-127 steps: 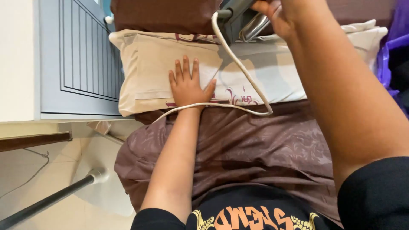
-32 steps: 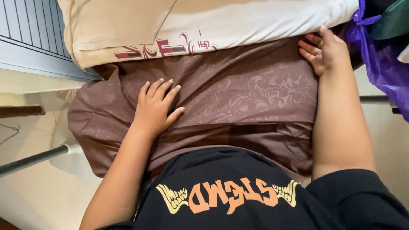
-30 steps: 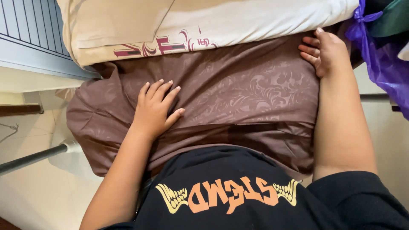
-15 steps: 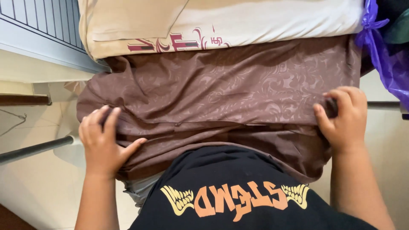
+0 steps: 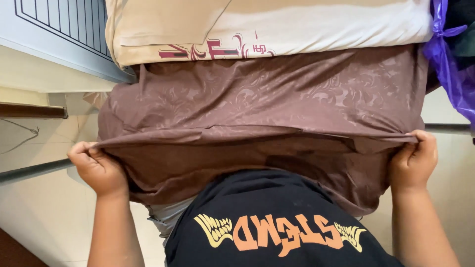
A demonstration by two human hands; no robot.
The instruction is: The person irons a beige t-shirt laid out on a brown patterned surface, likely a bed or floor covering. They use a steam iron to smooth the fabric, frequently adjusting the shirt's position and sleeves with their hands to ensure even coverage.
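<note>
Brown patterned cloth (image 5: 257, 99) lies spread over the work surface, below a cream pillow (image 5: 277, 24). Left hand (image 5: 96, 168) and right hand (image 5: 413, 160) each have fingers clamped on a raised fold's ends. Pale tiled floor (image 5: 44, 217) below; purple plastic bag (image 5: 452, 64) at right.

Both hands (image 5: 96, 168) (image 5: 414, 160) clenched, wide apart

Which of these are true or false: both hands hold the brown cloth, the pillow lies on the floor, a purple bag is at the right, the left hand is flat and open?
1. Both the left hand and the right hand pinch the brown cloth: true.
2. The pillow lies on the floor: false, it rests above the cloth.
3. A purple bag is at the right: true.
4. The left hand is flat and open: false, it is closed on the cloth's edge.
</note>
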